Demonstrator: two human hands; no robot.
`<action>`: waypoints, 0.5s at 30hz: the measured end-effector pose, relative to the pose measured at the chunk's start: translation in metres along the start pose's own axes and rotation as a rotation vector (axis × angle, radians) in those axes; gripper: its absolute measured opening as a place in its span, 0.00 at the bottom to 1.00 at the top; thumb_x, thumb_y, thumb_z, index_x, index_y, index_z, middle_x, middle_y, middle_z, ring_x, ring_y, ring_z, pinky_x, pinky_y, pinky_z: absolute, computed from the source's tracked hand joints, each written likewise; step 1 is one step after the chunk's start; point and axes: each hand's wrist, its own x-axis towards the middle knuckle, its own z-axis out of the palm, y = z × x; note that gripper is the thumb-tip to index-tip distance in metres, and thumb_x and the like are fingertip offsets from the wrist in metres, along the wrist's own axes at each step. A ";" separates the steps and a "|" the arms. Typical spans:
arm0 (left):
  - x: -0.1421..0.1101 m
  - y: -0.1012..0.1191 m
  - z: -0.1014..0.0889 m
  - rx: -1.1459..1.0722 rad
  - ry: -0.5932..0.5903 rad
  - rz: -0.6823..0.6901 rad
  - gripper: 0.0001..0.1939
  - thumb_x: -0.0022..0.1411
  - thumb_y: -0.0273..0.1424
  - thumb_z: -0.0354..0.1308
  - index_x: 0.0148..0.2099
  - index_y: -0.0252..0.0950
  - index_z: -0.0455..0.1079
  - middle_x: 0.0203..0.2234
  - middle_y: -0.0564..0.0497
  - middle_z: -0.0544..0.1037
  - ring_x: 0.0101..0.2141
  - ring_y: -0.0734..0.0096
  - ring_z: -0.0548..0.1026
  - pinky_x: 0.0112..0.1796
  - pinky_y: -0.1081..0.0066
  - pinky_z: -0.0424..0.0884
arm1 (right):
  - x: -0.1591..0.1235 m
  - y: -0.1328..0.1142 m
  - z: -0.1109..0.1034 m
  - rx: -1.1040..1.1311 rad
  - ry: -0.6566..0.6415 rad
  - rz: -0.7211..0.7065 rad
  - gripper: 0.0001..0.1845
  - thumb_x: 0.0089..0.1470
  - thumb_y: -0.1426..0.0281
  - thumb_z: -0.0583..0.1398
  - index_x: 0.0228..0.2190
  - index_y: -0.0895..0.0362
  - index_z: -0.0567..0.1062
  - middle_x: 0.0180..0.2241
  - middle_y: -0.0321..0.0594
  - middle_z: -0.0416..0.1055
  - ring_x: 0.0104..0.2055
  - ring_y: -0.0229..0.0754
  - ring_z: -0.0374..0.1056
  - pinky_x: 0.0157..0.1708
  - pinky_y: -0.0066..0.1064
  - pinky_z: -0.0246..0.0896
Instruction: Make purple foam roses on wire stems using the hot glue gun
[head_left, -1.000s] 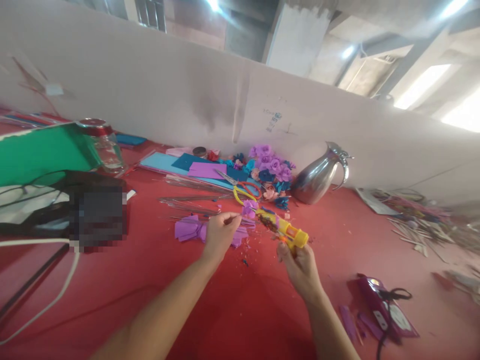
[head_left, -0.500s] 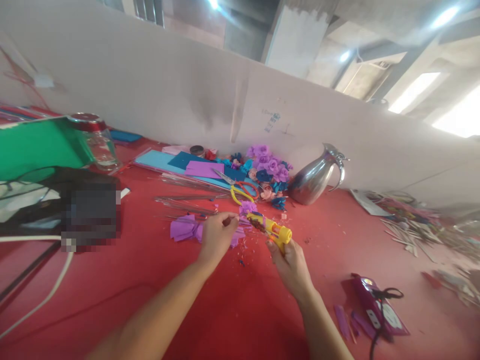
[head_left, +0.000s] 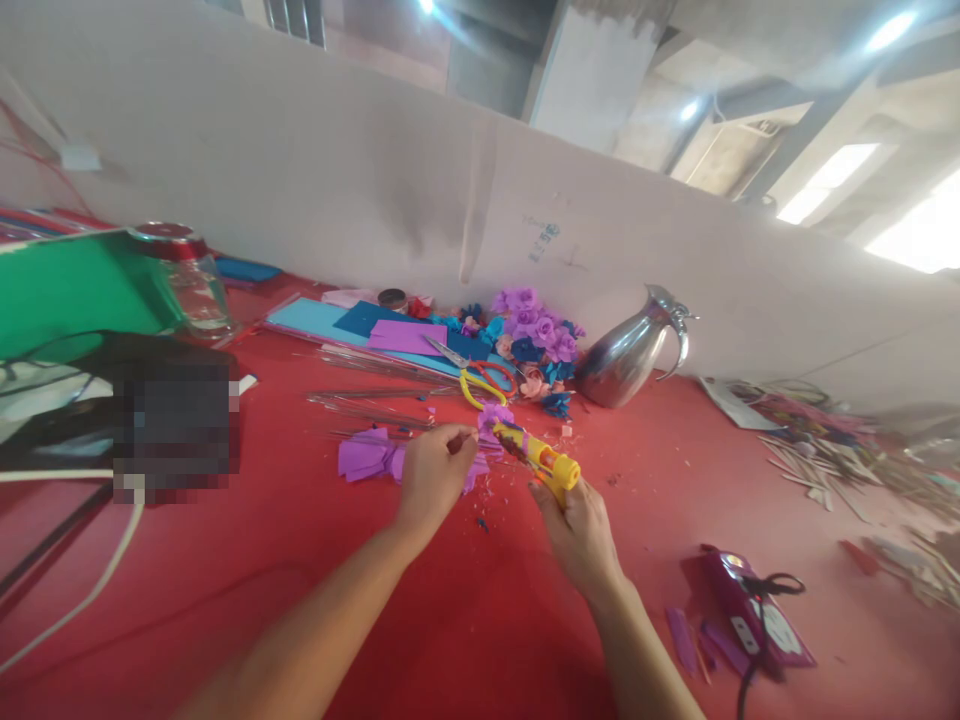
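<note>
At the far left a green board (head_left: 82,285) stood beside a glass jar (head_left: 196,295) with a red lid, and a white cable (head_left: 52,478) ran along the red table (head_left: 450,640). Purple paper pieces (head_left: 367,457) lay just left of the person's left hand (head_left: 439,475), with thin wires (head_left: 364,404) beyond them. That hand was drawn into a narrow pinch, apparently on the base of a purple paper flower (head_left: 495,415); the exact hold was too small to make out. The flower sat just past the fingertips, near the nose of a yellow glue gun (head_left: 555,468), and scissors (head_left: 465,368) lay close behind it.

The right hand (head_left: 583,520) was wrapped around the gun's grip. If the gun was hot, a small slip of either wrist could have burned the pinching fingers, so near was the nose. Too hard a squeeze might have flooded the petals with glue, while a loose pinch could have let the flower twist aside and drop among the scraps (head_left: 484,490).

Farther right stood a metal jug (head_left: 626,350), then a purple box (head_left: 757,615) with a dark cord, and finally a heap of sticks (head_left: 817,465).
</note>
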 end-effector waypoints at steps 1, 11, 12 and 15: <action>0.000 0.000 0.000 -0.004 0.000 -0.006 0.11 0.54 0.33 0.55 0.31 0.37 0.78 0.18 0.54 0.74 0.22 0.71 0.69 0.26 0.73 0.59 | 0.000 0.000 0.000 -0.003 0.005 -0.001 0.16 0.59 0.59 0.52 0.35 0.57 0.72 0.25 0.40 0.72 0.25 0.42 0.67 0.25 0.29 0.57; 0.001 0.005 -0.002 -0.013 -0.005 -0.036 0.10 0.52 0.32 0.55 0.30 0.36 0.78 0.18 0.54 0.75 0.22 0.70 0.70 0.25 0.73 0.59 | 0.000 0.002 -0.001 -0.035 -0.015 -0.032 0.15 0.60 0.60 0.52 0.32 0.57 0.71 0.23 0.38 0.69 0.23 0.40 0.64 0.23 0.28 0.54; 0.001 0.005 -0.002 -0.016 -0.003 -0.034 0.10 0.52 0.32 0.55 0.30 0.37 0.78 0.18 0.54 0.75 0.22 0.70 0.70 0.25 0.73 0.59 | 0.000 0.003 -0.001 -0.036 -0.006 -0.041 0.14 0.60 0.60 0.52 0.32 0.57 0.71 0.23 0.38 0.70 0.23 0.40 0.65 0.24 0.28 0.54; 0.000 0.005 -0.002 -0.021 0.000 -0.023 0.09 0.52 0.32 0.55 0.28 0.37 0.77 0.16 0.55 0.74 0.21 0.71 0.70 0.25 0.74 0.59 | -0.001 0.003 0.000 -0.049 -0.010 -0.065 0.14 0.60 0.61 0.52 0.33 0.57 0.72 0.23 0.39 0.70 0.23 0.40 0.66 0.24 0.28 0.55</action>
